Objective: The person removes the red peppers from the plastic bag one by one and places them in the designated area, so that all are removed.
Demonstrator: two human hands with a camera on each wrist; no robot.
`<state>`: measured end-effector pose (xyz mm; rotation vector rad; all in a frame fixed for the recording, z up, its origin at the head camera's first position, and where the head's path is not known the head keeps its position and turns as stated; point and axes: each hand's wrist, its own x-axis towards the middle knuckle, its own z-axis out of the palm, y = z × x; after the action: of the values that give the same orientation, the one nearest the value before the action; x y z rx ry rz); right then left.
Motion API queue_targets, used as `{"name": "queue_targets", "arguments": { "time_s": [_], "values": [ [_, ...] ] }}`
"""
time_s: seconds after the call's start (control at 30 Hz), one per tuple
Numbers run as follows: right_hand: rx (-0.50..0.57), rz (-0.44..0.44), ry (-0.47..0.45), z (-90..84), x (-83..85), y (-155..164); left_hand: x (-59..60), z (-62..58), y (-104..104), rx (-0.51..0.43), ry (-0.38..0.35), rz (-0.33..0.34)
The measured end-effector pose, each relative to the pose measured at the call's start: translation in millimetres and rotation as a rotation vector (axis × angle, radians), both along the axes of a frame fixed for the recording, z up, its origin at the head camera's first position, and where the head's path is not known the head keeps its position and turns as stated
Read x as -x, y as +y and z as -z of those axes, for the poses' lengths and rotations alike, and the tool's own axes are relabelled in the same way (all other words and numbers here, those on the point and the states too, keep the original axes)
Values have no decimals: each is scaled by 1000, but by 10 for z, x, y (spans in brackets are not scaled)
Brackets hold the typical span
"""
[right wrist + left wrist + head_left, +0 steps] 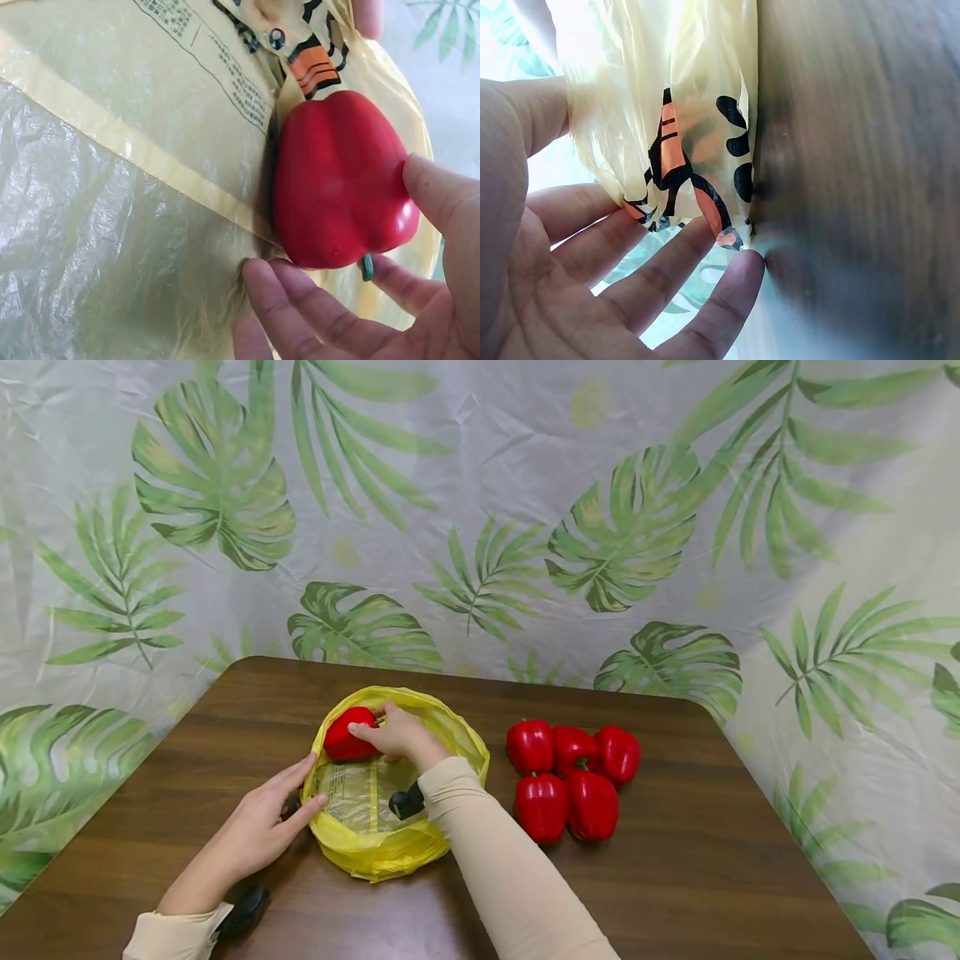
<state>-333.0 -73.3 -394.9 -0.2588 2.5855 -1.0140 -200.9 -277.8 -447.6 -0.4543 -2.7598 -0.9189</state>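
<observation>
In the head view, an open yellow plastic bag (pixel 375 858) stands on the table with its rim rolled down. My right hand (pixel 401 735) reaches inside and holds a red bell pepper (pixel 347 739) by the bag's far left wall. The right wrist view shows my thumb against the side of this pepper (pixel 341 180), with the fingers near its green stem. My left hand (pixel 258 822) touches the bag's left side, fingers extended and spread. Up close in the left wrist view, these fingers (pixel 667 277) lie along the printed bag wall (pixel 697 135).
Several more red bell peppers (pixel 573 777) are grouped on the brown wooden table (pixel 697 860), right of the bag. Behind the table hangs a leaf-patterned cloth (pixel 495 468). A dark device (pixel 408 802) is strapped at my right wrist.
</observation>
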Motion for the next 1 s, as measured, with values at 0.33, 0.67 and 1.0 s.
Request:
{"name": "queue_targets", "arguments": {
  "time_s": [0.33, 0.67, 1.0],
  "values": [
    [31, -25, -2, 2, 7, 13, 3, 7, -1, 5, -11, -6],
    [118, -56, -90, -25, 57, 125, 5, -16, 9, 8, -15, -5],
    [118, -115, -162, -86, 74, 280, -1, -9, 4, 9, -19, -14]
  ]
}}
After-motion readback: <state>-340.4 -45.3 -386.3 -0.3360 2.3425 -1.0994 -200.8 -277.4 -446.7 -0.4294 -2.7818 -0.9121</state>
